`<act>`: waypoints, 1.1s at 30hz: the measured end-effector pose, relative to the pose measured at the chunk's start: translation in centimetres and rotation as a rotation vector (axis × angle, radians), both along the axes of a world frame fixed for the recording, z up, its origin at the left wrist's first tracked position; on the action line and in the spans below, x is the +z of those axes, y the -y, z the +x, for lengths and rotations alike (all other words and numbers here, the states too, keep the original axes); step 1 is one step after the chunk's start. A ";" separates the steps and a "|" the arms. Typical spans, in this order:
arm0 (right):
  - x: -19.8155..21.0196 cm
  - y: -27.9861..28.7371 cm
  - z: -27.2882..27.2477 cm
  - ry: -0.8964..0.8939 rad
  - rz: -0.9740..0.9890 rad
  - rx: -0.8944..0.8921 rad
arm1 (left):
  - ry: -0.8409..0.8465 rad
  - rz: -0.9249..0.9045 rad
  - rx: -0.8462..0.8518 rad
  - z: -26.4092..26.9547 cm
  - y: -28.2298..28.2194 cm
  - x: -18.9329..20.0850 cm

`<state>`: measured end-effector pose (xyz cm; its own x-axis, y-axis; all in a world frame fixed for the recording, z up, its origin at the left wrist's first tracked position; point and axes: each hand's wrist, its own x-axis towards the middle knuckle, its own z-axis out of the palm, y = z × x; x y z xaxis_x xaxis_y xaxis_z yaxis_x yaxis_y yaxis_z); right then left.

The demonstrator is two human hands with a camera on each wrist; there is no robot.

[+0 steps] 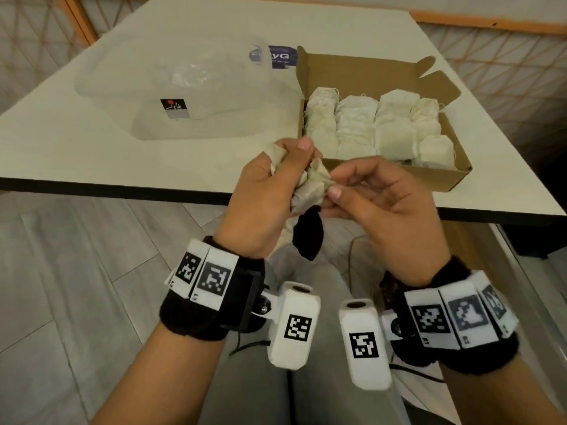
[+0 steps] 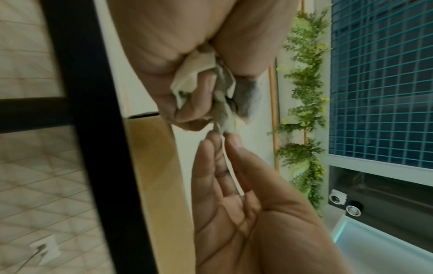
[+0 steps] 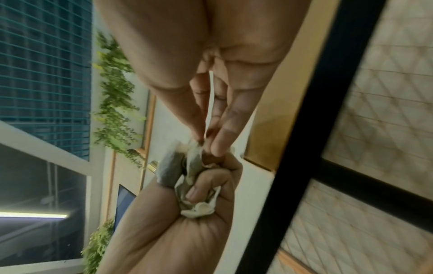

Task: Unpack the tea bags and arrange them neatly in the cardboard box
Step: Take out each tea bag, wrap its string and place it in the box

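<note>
My left hand [image 1: 290, 168] grips a crumpled bunch of tea bags [image 1: 310, 191] just in front of the table edge. My right hand [image 1: 333, 190] pinches a corner of one bag in that bunch with thumb and forefinger. In the left wrist view the bunch [image 2: 225, 83] sits in my left fist and a thin white strip [image 2: 226, 159] runs down between my right fingers [image 2: 236, 146]. The right wrist view shows the same pinch [image 3: 205, 140] above the held bags [image 3: 193, 166]. The open cardboard box [image 1: 395, 176] on the right holds rows of tea bags [image 1: 356, 124] laid flat.
A translucent plastic container [image 1: 184, 87] with crumpled clear wrap inside stands at the back left of the white table [image 1: 92, 148]. A purple packet [image 1: 282, 56] lies behind the box. The box's lid flap [image 1: 368, 72] stands up at the rear.
</note>
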<state>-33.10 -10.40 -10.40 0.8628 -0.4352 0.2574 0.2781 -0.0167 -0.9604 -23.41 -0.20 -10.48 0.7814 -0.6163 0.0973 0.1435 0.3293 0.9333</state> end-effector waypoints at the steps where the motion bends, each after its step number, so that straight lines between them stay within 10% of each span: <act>1: 0.9 0.7 0.5 0.018 -0.036 -0.017 | 0.030 -0.022 0.013 0.7 0.7 0.9; 12: 4.5 6.4 7.0 -0.051 0.060 -0.091 | 0.290 0.050 -0.027 7.1 7.9 5.3; 22: 3.2 7.8 7.6 0.063 0.399 -0.068 | -0.118 -0.073 -0.072 8.8 7.3 3.6; 33: 3.1 7.9 7.9 0.081 0.391 -0.118 | 0.200 0.268 -0.131 7.8 7.6 4.6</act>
<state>-25.22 -18.33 -7.34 0.7849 -0.6083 0.1179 0.3710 0.3090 -0.8757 -15.64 -7.81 -5.90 0.6758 -0.7345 0.0617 -0.0264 0.0596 0.9979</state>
